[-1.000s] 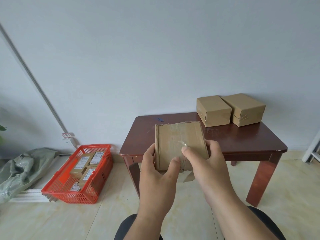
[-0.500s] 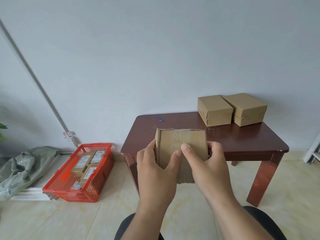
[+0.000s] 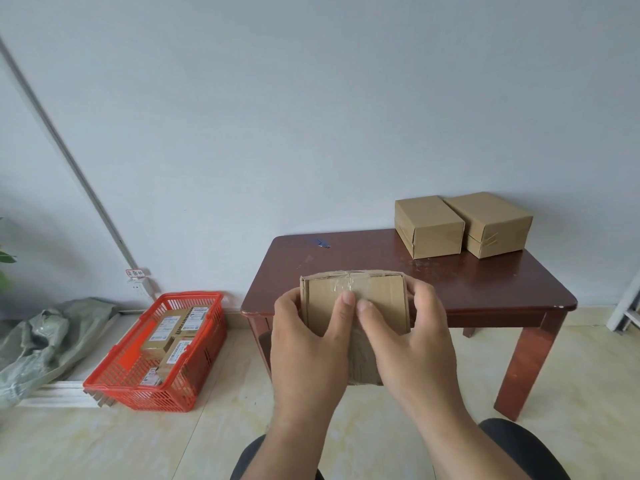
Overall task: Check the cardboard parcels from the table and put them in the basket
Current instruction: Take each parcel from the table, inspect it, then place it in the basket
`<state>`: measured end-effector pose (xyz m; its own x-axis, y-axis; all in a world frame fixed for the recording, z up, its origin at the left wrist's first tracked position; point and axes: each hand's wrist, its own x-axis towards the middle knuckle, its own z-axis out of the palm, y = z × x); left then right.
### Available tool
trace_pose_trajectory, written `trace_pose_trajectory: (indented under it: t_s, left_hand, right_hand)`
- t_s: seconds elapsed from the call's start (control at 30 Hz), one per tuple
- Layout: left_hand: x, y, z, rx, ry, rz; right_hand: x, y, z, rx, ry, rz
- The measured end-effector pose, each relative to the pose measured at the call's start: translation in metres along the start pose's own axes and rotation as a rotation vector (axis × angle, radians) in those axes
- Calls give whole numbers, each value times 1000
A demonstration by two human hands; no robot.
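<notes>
A dark red wooden desk stood against the wall on a pale tiled floor. Two taped cardboard parcels sat touching side by side at its far right corner. A small blue scrap lay near its far left edge. On the floor left of the desk sat a red basket with parcels inside, and beyond it a grey-green sack.

A single head-worn wide-angle camera looks forward and down from a seated person's eye level, facing a plain wall. Both hands, left hand and right hand, fill the lower centre close to the lens; the table sits at centre right, farther off, and the basket lies on the floor at lower left.
</notes>
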<state>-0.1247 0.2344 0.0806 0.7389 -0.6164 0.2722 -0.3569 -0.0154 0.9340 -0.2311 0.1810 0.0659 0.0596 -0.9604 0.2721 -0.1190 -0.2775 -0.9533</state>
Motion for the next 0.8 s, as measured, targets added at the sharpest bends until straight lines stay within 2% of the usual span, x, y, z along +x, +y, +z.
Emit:
trace_pose_trajectory:
  t_s: [0.27,0.43,0.53,0.67,0.8]
  left_hand:
    - [-11,-11,2,74,-15,48]
    - [-2,-2,-2,-19,7,-38]
    - [0,3,-3,10,28,-11]
    - [-7,-3,0,235,96,137]
    - [-10,-12,3,491,160,466]
  right_hand:
    - [9,-1,-10,-34,-2,120]
    - [-11,0,-4,-54,18,58]
    - [-17,-4,-2,-36,25,50]
    - [-12,-16,-5,56,-36,235]
    - [-3,-13,-9,88,-90,451]
